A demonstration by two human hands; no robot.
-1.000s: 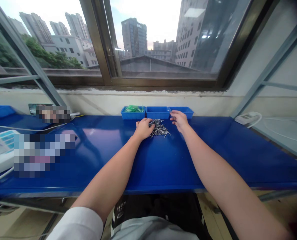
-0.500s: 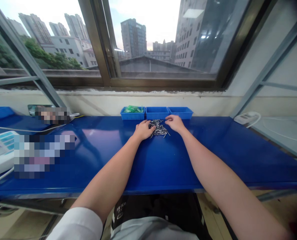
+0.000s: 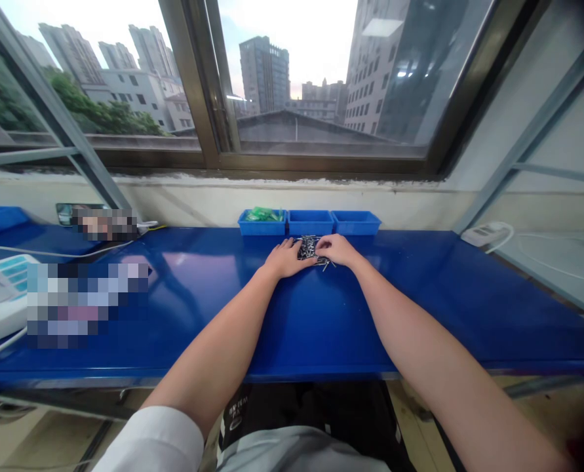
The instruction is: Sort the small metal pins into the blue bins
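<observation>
A small heap of thin, shiny metal pins (image 3: 308, 246) lies on the blue tabletop; their exact kind is too small to make out. My left hand (image 3: 284, 259) rests flat against the heap's left side, fingers spread and thumb stretched along its near edge. At the right side, my right hand (image 3: 339, 250) is bent inward with loosely curved fingers touching the pins. Its fingertips are partly lost among them, and I see nothing lifted in it. A few pins stick out below the right fingers.
Behind the heap stand three blue bins: the left bin (image 3: 262, 227) holds green pieces, beside a middle bin (image 3: 311, 225) and a right bin (image 3: 356, 225). A white device (image 3: 4, 295) and blurred items lie left. A power strip (image 3: 487, 232) sits right.
My right hand has moved left and inward onto the pins. My left thumb has slid along the near edge, and the heap is more tightly gathered between both hands.
</observation>
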